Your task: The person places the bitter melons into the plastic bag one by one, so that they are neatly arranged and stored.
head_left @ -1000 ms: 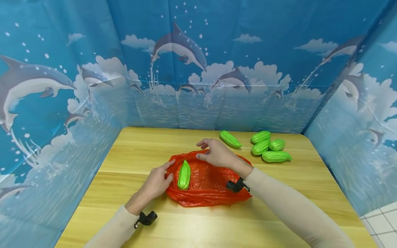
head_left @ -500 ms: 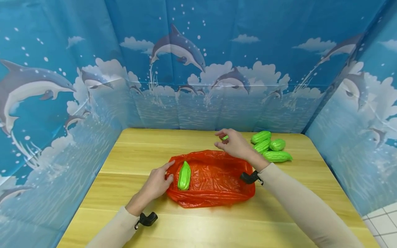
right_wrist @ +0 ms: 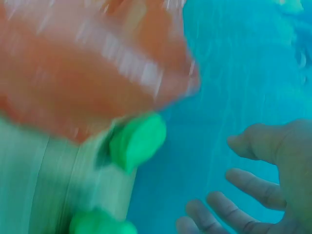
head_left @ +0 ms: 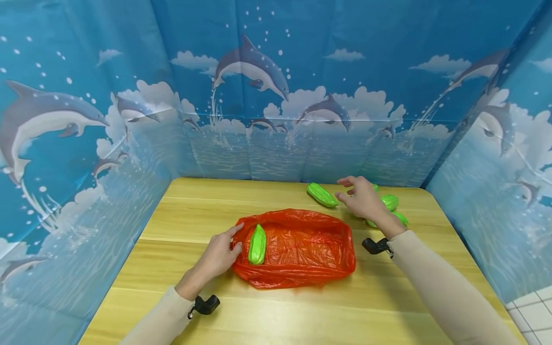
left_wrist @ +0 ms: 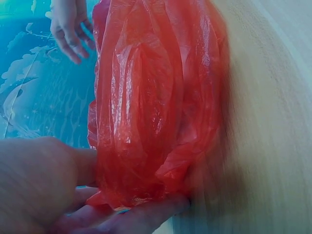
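Observation:
A red plastic bag [head_left: 302, 244] lies spread open on the table, with one bright green, ridged bitter melon [head_left: 257, 245] in its left end. My left hand [head_left: 217, 254] holds the bag's left end between thumb and fingers; in the left wrist view the red film [left_wrist: 141, 107] is bunched there. My right hand [head_left: 364, 199] is in the air beyond the bag's right end, fingers spread and loosely bent, holding nothing. It partly hides a group of bitter melons [head_left: 389, 202]. Another bitter melon [head_left: 322, 195] lies just left of it.
A light wooden table [head_left: 181, 211] carries everything. A blue curtain [head_left: 276, 148] printed with dolphins rises along its back and both sides. White floor tiles [head_left: 536, 306] show past the right front edge.
My right hand has moved right, from above the bag past the single melon to the grouped ones. The left hand has stayed at the bag's left end.

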### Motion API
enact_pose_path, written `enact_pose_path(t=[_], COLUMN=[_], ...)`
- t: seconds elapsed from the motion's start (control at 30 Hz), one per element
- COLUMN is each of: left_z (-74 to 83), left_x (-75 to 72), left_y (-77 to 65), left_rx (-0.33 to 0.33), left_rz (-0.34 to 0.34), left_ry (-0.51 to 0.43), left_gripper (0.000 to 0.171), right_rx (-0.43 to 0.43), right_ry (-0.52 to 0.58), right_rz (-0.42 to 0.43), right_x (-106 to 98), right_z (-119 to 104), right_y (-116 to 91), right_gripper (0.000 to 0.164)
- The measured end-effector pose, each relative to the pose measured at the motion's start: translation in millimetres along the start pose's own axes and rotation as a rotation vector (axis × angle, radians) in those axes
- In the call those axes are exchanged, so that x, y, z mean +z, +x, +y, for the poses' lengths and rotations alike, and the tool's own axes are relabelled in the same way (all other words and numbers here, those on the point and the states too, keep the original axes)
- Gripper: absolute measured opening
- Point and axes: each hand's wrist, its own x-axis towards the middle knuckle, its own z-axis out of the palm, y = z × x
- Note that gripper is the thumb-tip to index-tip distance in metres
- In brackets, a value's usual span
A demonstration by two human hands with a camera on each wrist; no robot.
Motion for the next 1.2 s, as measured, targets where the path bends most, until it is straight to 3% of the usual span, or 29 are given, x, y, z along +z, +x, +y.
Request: enact_pose_path(t=[0.27, 0.5, 0.87, 1.0, 1.2], left_z=[-0.9, -2.1, -3.1, -3.5, -4.4], left_x=[0.3, 0.4, -0.7, -0.2, 0.4], left_y=[0.5, 0.6, -2.7, -3.4, -3.3], left_rx=[0.017, 0.011, 0.03, 0.044, 0.043], left_rz=[0.019, 0.037, 0.055, 0.061, 0.063], left_ry=[-0.004, -0.019, -0.02, -0.016, -0.023], left_gripper=[0.064, 0.065, 0.064, 0.064, 0.065], right_rx=[0.077, 0.179, 0.281, 0.308, 0.367], right_ry=[-0.051, -0.047, -0.012, -0.001, 0.023], right_rz=[0.101, 0.117, 0.171, 0.164, 0.097], right_x=[-22.9, -33.9, -39.5, -41.4, -41.5], right_z=[48.4, 85.7, 119.1, 127.5, 143.0], right_y=[-9.6, -16.0, -22.6, -24.9, -27.6], right_gripper=[0.052, 0.058, 0.064, 0.073, 0.1])
